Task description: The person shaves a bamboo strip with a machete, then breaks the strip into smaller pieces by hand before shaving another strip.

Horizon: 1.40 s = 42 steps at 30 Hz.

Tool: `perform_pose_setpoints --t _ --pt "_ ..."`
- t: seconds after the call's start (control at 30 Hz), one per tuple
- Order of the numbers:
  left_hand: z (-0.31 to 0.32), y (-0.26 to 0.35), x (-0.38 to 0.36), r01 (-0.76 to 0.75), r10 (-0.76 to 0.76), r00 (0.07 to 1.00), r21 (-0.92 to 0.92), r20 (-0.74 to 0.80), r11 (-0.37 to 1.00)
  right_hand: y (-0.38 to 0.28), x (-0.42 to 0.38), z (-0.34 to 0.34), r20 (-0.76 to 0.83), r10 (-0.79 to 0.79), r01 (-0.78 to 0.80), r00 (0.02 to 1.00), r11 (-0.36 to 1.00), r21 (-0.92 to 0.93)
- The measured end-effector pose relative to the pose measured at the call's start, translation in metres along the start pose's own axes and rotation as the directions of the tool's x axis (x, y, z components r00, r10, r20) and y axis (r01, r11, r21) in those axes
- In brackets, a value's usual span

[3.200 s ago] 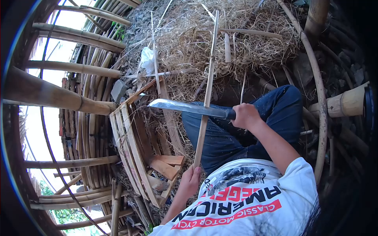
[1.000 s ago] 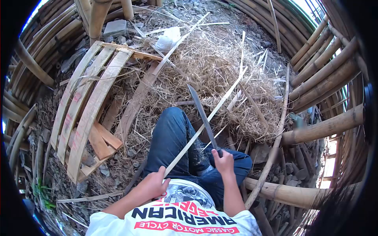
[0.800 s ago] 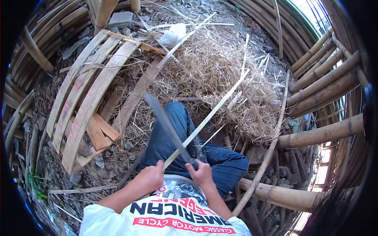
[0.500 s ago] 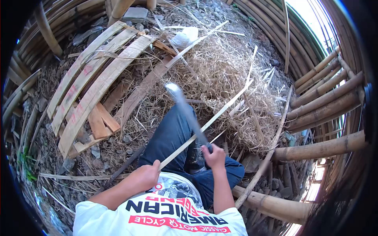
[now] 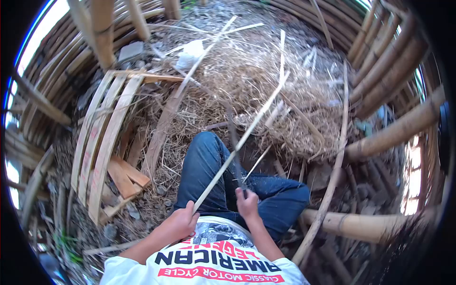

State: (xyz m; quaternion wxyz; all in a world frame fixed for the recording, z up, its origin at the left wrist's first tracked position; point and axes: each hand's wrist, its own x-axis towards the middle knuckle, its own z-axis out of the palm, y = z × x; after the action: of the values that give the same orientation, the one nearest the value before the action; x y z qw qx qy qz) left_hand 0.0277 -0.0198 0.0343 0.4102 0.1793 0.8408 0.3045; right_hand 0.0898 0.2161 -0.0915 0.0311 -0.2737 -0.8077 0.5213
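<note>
My left hand (image 5: 184, 222) is closed round the near end of a long, pale bamboo strip (image 5: 216, 178), which slants up and away to the right over my bent knee. My right hand (image 5: 247, 204) grips the dark handle of a long-bladed knife, a machete by its look. Its thin, dark blade (image 5: 239, 168) points forward and crosses the strip just past the knee; motion blur hides whether the two touch. Beyond my legs lies a heap of curly bamboo shavings (image 5: 247, 90).
A slatted wooden pallet piece (image 5: 111, 145) leans at the left, with broken boards (image 5: 126, 175) by it. More strips and a white plastic bag (image 5: 191, 54) lie ahead. A thin pole (image 5: 335, 175) and thick bamboo poles (image 5: 356, 225) stand close on my right.
The knife's blade has swung from a raised, forward-left slant to nearer upright in view, closer along the strip. My right hand has come slightly back and left. The head view has shifted.
</note>
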Motion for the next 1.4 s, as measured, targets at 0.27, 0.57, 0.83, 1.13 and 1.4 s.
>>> perform_pose_setpoints --t 0.27,0.57,0.83,1.13,1.4 --pt "0.007 0.031 0.021 -0.074 0.100 0.991 0.251 -0.090 0.965 -0.053 -0.012 -0.043 0.215 -0.231 0.274 0.949 0.940 -0.201" --pt "0.030 0.038 0.023 -0.037 0.084 0.984 0.276 -0.158 0.960 -0.038 -0.009 -0.041 0.293 -0.145 0.249 0.945 0.901 -0.356" --pt "0.022 0.051 0.024 -0.068 0.069 0.998 0.049 -0.015 0.996 -0.028 -0.010 -0.031 0.012 -0.250 0.248 0.968 0.948 -0.201" --pt "0.030 0.040 0.026 -0.100 0.100 0.995 -0.062 0.008 0.993 -0.041 -0.022 -0.035 0.078 -0.206 0.217 0.975 0.959 -0.184" --pt "0.025 0.031 0.019 -0.155 0.161 0.979 0.051 -0.124 0.987 -0.052 -0.008 -0.042 0.157 -0.121 0.182 0.980 0.868 -0.462"
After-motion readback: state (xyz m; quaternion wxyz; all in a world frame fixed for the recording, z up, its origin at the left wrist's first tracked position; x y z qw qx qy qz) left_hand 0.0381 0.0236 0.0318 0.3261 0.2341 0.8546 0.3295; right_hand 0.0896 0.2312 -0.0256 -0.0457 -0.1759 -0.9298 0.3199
